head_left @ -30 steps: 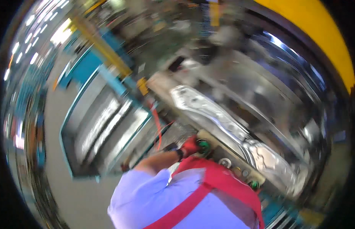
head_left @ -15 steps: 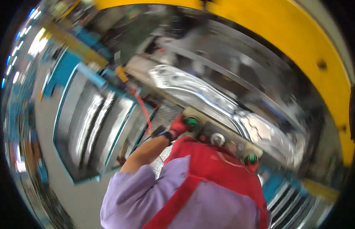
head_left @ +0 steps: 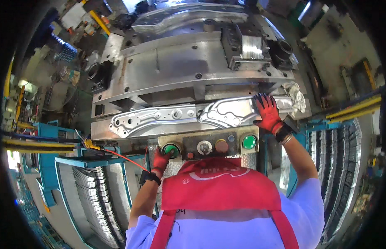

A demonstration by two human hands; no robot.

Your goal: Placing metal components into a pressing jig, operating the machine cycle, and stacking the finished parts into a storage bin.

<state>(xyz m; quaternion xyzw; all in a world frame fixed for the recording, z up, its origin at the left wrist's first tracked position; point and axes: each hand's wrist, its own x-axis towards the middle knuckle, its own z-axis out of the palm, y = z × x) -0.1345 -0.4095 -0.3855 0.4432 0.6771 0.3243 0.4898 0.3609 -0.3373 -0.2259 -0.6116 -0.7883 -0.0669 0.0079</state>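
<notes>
My right hand (head_left: 269, 113), in a red glove with dark fingertips, lies open with fingers spread on the right part of a shaped sheet-metal piece (head_left: 230, 111). Left of that piece, a narrower stamped metal section (head_left: 155, 118) with holes extends along the front ledge of the steel die (head_left: 168, 66). My left hand (head_left: 160, 159), gloved in red too, is at the left green push button (head_left: 170, 150) of the control box (head_left: 189, 145), its thumb side over the button and fingers apart. The box's right green button (head_left: 250, 142) is uncovered.
A blue-framed rack (head_left: 70, 159) of stacked metal parts (head_left: 97, 195) stands at my left, another stack (head_left: 332, 162) at my right. A red hose (head_left: 124, 159) runs toward my left forearm. Yellow rails (head_left: 350, 108) jut in from both sides. Crumpled wrapping (head_left: 296, 97) sits at the ledge's right end.
My right hand has left the right green button and moved up onto the sheet-metal piece. My left hand stays at its button. The view has levelled, and the large yellow beam is out of sight.
</notes>
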